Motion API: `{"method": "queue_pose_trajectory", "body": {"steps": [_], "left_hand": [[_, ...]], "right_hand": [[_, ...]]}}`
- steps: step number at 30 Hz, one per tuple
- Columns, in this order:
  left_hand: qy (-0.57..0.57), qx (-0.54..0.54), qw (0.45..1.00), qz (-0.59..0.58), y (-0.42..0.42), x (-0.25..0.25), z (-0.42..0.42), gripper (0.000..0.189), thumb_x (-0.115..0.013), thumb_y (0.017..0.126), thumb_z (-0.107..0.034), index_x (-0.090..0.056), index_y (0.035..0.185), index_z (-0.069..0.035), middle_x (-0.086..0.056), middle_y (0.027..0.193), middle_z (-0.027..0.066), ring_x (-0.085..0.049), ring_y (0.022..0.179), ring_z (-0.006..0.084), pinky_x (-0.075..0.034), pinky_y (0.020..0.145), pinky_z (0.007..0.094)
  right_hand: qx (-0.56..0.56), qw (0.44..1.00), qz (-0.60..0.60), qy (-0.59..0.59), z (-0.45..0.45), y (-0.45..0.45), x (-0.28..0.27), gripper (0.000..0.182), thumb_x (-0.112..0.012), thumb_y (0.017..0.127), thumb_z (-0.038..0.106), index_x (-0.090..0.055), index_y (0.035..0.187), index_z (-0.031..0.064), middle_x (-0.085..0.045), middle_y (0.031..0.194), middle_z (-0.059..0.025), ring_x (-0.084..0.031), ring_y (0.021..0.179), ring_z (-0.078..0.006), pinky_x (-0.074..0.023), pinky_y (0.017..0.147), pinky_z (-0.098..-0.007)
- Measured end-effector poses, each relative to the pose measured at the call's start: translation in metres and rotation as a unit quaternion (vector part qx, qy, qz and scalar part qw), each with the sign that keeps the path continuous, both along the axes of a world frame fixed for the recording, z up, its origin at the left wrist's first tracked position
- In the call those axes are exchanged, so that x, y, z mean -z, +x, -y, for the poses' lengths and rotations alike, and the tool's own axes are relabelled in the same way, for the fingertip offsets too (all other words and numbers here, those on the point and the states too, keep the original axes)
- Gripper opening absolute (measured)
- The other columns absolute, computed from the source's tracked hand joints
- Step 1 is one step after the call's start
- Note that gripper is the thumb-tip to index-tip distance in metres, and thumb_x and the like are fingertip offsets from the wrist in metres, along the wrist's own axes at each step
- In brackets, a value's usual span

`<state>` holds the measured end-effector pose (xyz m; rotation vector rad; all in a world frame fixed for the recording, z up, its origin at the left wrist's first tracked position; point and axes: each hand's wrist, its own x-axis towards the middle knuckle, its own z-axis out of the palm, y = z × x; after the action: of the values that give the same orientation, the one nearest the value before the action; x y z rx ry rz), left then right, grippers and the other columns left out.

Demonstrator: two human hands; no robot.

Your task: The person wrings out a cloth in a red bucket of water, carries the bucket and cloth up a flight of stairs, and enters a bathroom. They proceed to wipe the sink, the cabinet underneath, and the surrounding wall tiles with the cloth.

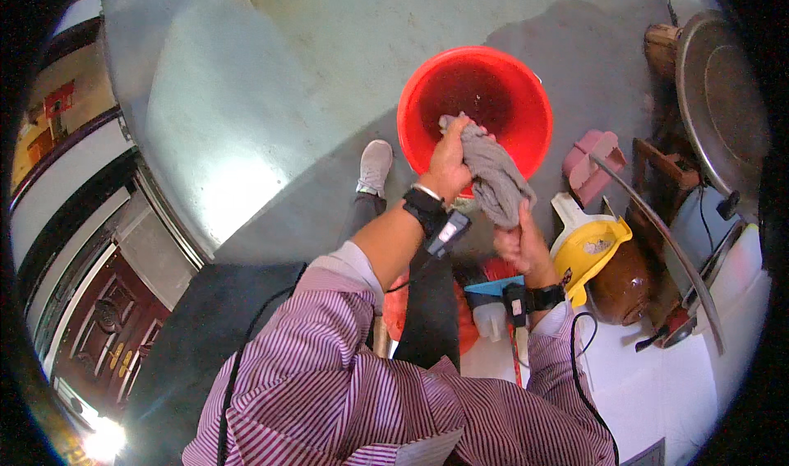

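Observation:
Stretched between my two hands is a grey cloth [499,170], bunched and twisted along its length. My left hand [452,161] grips its far end over the near rim of a red plastic bucket [529,121]. Closer to my body, my right hand [521,241] has hold of the other end, just outside the bucket. Dark liquid [471,96] shows inside the bucket, which stands upright on the floor. Part of the bucket's near rim is hidden behind my left hand and the cloth. Each wrist wears a black strap with a small device.
On the right are a pink plastic dustpan or scoop [595,164], a yellow and white plastic item [585,247], a brown glazed jar [622,284], a long curved rod [669,235] and a large metal basin [733,102]. My shoe [375,161] rests left of the bucket. A panelled door [111,324] is at left.

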<state>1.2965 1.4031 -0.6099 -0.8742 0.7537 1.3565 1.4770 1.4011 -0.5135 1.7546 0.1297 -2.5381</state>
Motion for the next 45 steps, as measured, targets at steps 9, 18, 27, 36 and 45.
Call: {"method": "queue_pose_trajectory", "body": {"steps": [9, 18, 27, 36, 45], "left_hand": [[-0.041, -0.019, 0.998, 0.046, 0.001, 0.006, 0.005, 0.021, -0.056, 0.086, -0.026, -0.054, 0.086, -0.004, -0.060, 0.082, 0.0128, -0.060, 0.082, 0.0295, -0.050, 0.080, 0.0446], [0.054, 0.013, 0.998, 0.024, 0.003, -0.012, 0.017, 0.027, -0.055, 0.090, -0.034, -0.055, 0.100, -0.009, -0.061, 0.092, 0.0088, -0.060, 0.086, 0.0247, -0.048, 0.085, 0.0435], [-0.187, 0.309, 0.781, -0.510, -0.015, 0.039, 0.109, 0.033, -0.051, 0.092, -0.031, -0.054, 0.114, -0.006, -0.060, 0.100, 0.0056, -0.056, 0.081, 0.0139, -0.047, 0.069, 0.0297], [-0.099, 0.064, 0.990, -0.081, -0.053, 0.075, 0.090, 0.047, -0.043, 0.092, -0.049, -0.051, 0.114, -0.009, -0.059, 0.104, 0.0096, -0.056, 0.091, 0.0202, -0.044, 0.078, 0.0381], [-0.054, 0.206, 0.819, -0.533, -0.079, 0.038, 0.050, 0.036, -0.055, 0.090, -0.037, -0.055, 0.106, -0.004, -0.063, 0.088, 0.0061, -0.059, 0.080, 0.0145, -0.046, 0.071, 0.0279]], "right_hand": [[-0.226, 0.785, 0.183, 0.547, 0.013, -0.001, 0.017, 0.060, -0.076, 0.068, 0.014, -0.047, 0.119, -0.0013, -0.061, 0.074, -0.0058, -0.048, 0.054, -0.0061, -0.0402, 0.049, -0.0244], [-0.001, 0.978, 0.087, 0.190, 0.011, 0.035, 0.006, 0.025, -0.060, 0.084, 0.017, -0.051, 0.105, 0.0068, -0.053, 0.070, -0.0010, -0.040, 0.045, -0.0069, -0.0315, 0.039, -0.0209], [0.122, 0.966, 0.154, 0.165, 0.014, 0.039, -0.011, 0.021, -0.058, 0.086, 0.020, -0.045, 0.099, 0.0114, -0.045, 0.066, 0.0030, -0.030, 0.042, -0.0049, -0.0240, 0.036, -0.0204], [0.145, 0.970, 0.132, 0.143, 0.017, 0.038, -0.007, 0.019, -0.060, 0.085, 0.020, -0.047, 0.095, 0.0111, -0.045, 0.066, 0.0037, -0.029, 0.042, -0.0050, -0.0237, 0.037, -0.0197], [0.130, 0.965, 0.158, 0.166, 0.022, 0.033, -0.022, 0.022, -0.062, 0.082, 0.014, -0.048, 0.099, 0.0106, -0.051, 0.077, 0.0012, -0.036, 0.044, -0.0077, -0.0287, 0.037, -0.0208]]}}
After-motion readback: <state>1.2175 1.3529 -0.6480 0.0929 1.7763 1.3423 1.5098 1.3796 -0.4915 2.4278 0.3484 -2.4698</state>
